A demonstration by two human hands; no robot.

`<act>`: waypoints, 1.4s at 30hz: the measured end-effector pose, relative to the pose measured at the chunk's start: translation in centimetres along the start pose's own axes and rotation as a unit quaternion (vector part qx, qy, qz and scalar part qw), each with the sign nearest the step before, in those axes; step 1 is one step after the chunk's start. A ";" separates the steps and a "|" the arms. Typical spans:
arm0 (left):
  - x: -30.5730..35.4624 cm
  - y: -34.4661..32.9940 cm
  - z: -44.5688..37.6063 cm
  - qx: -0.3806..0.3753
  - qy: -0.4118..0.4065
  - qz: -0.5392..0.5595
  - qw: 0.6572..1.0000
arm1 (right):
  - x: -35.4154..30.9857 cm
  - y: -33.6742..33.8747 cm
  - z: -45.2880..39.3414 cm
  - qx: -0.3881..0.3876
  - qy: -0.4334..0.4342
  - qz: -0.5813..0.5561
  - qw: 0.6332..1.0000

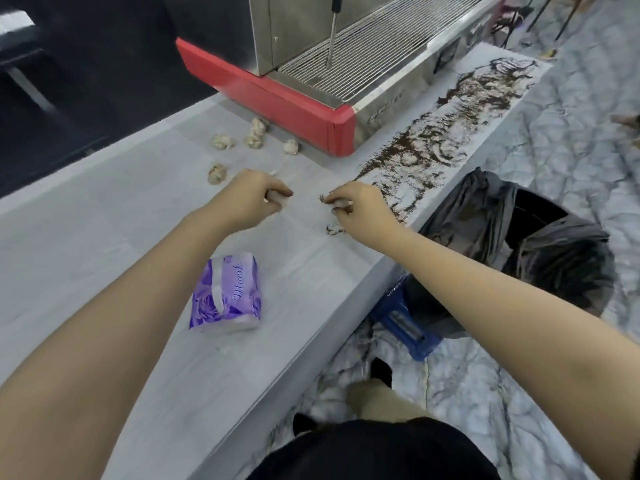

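Two hands: left hand (249,199) and right hand (360,211) each pinch, fingers curled, a thin white tissue (335,229) lying on the pale grey counter (104,220).
Risk: a hard drag may tear it, scattering dark spilled coffee grounds (415,161) floorward.

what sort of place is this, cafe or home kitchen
Most likely a café or coffee bar: a wide commercial espresso machine with a steam wand stands on the counter, coffee grounds are spilled along it, and the left hand and right hand pinch tissue to wipe them up.
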State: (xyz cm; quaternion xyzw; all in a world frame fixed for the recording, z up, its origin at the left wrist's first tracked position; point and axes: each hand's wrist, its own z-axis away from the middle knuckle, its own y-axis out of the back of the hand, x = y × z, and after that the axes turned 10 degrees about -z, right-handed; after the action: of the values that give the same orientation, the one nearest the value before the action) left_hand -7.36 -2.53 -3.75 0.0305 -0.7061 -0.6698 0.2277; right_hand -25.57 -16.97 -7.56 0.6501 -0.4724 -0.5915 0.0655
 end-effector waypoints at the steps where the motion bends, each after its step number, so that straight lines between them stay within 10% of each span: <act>1: 1.6 -0.1 -0.4 0.004 -0.016 0.015 1.000 | 0.3 1.1 1.1 0.020 -0.011 -0.012 1.000; 21: 41.3 -22.0 -16.2 -0.169 -0.206 0.152 0.952 | 25.9 26.4 24.2 0.203 -0.353 0.033 0.913; 25: 44.3 -27.1 -16.9 -0.231 -0.142 0.164 0.949 | 30.2 27.5 25.4 0.133 -0.400 0.026 0.907; 29: 44.3 -30.0 -17.3 -0.348 -0.120 0.113 0.923 | 33.4 27.4 26.1 -0.146 -0.466 0.038 0.872; 42: 32.2 -15.7 -13.9 -0.027 0.067 0.275 0.959 | 21.4 24.3 11.0 0.021 -0.221 -0.111 0.969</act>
State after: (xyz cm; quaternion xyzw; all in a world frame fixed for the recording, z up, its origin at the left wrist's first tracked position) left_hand -35.20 -28.22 -9.78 -0.1267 -0.6522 -0.5963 0.4506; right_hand -50.90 -39.83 -10.22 0.5529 -0.4120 -0.7142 -0.1206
